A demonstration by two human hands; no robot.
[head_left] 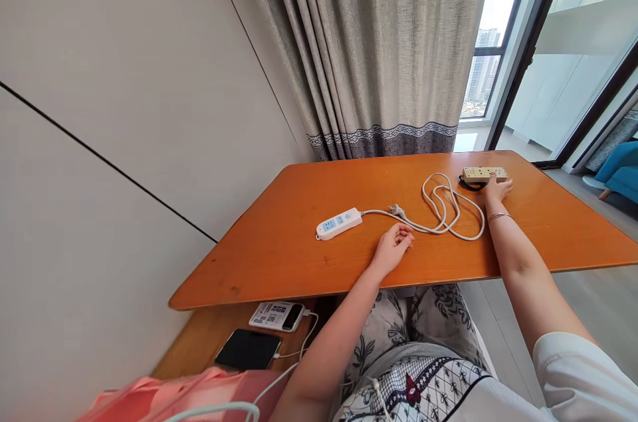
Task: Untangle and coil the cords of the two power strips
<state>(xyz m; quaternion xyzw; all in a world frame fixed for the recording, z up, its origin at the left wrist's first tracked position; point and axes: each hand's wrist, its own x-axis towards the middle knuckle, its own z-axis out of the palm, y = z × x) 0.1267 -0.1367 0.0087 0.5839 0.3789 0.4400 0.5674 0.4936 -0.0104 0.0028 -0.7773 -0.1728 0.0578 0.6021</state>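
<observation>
A white power strip (339, 224) with blue socket faces lies left of centre on the orange-brown tabletop (279, 262). Its white cable (446, 226) loops loosely to the right, and the plug (397, 211) rests near the strip. My left hand (393, 248) lies on the table just below the plug, fingers loosely bent and holding nothing. Toward the far right, my right hand (496, 191) grips a beige power strip (481, 174) near its right end. A black cord (471, 185) is bunched against that strip's near side; part of the strip is behind my fingers.
Below the table's left edge, a lower wooden surface (194, 335) holds a black phone (248, 349) and a white power bank (277, 316) joined by a white cable. A pink bag (199, 395) sits in front. A grey curtain (389, 43) hangs behind the table.
</observation>
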